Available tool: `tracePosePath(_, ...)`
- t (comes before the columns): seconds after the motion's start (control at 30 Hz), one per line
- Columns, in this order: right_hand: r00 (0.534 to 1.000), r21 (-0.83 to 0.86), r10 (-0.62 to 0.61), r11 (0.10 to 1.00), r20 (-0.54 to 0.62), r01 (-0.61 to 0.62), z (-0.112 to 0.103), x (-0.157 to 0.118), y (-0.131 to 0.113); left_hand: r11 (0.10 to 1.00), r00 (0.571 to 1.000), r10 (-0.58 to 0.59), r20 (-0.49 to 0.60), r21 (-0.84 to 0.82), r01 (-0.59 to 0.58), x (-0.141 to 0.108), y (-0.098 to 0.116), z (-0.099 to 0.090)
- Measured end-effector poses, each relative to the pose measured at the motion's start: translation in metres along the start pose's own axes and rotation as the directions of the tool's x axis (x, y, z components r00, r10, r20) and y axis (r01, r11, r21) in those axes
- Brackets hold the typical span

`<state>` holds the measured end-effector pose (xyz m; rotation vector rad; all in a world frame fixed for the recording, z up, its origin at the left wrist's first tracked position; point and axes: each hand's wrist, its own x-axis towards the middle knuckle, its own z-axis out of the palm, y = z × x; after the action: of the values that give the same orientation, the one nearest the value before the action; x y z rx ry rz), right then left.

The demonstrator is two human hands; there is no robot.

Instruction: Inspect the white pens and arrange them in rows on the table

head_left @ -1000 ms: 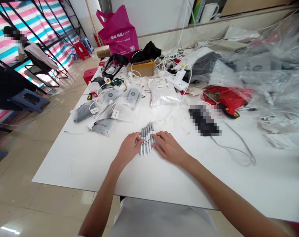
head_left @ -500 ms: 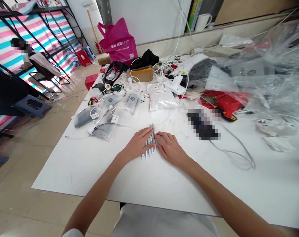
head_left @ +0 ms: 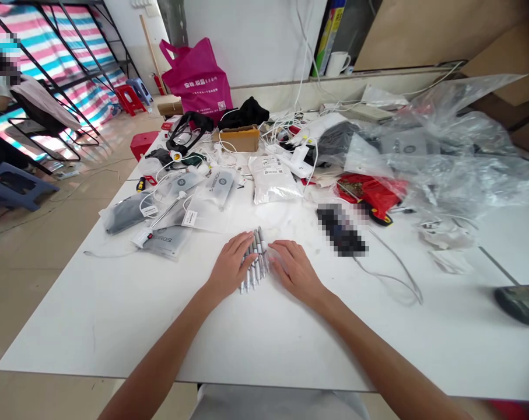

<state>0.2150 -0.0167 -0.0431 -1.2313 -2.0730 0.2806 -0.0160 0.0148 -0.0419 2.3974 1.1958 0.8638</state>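
Several silver-grey pens [head_left: 256,262] lie side by side on the white table, their tips towards me. Resting along the left side of the row is my left hand [head_left: 230,263], fingers stretched over the outer pens and thumb touching them. My right hand [head_left: 294,269] is just right of the row, its fingers bent slightly and apart, with nothing visible in them. Part of the row is hidden under the left hand.
Bagged items [head_left: 170,239] and cables lie left. A white parcel [head_left: 273,179] is behind the pens. A pixelated dark object [head_left: 340,230] with a grey cable, a red bag [head_left: 369,192] and clear plastic wrapping [head_left: 478,175] are right. A person in a chair [head_left: 41,111] sits far left.
My right hand has moved off the pens to the right, leaving more of the row visible. My left hand stays on the left side. The camera view has shifted right.
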Motion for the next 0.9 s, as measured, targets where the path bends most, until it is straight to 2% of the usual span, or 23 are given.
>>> tracePosePath(0.1,0.984,0.130,0.132,0.985,-0.117,-0.116,-0.005,0.002,0.000,0.999,0.990,-0.031,-0.140,-0.033,0.027,0.000,-0.001,-0.007)
tracePosePath(0.17,0.963,0.197,0.220,0.962,-0.154,-0.188,-0.007,0.003,0.000,0.997,0.974,-0.069,-0.215,-0.052,0.059,0.000,-0.001,-0.013)
tracePosePath(0.27,0.941,0.252,0.296,0.935,-0.164,-0.250,-0.006,0.004,-0.001,0.990,0.943,-0.132,-0.304,-0.093,0.109,0.000,0.000,-0.021)
tracePosePath(0.4,0.929,0.254,0.334,0.924,-0.162,-0.287,-0.008,0.006,0.001,0.978,0.903,-0.188,-0.386,-0.158,0.136,0.002,0.002,-0.028)
tracePosePath(0.53,0.899,0.203,0.336,0.936,-0.282,-0.287,-0.018,0.011,0.009,0.975,0.891,-0.198,-0.408,-0.177,0.136,0.003,0.002,-0.031)
tracePosePath(0.73,0.796,0.198,0.442,0.897,-0.413,-0.395,-0.039,0.017,0.025,0.971,0.874,-0.229,-0.428,-0.168,0.172,0.004,0.000,-0.032)
tracePosePath(0.9,0.767,0.126,0.445,0.889,-0.462,-0.440,-0.069,0.030,0.057,0.961,0.870,-0.277,-0.407,-0.114,0.252,0.005,-0.005,-0.035)
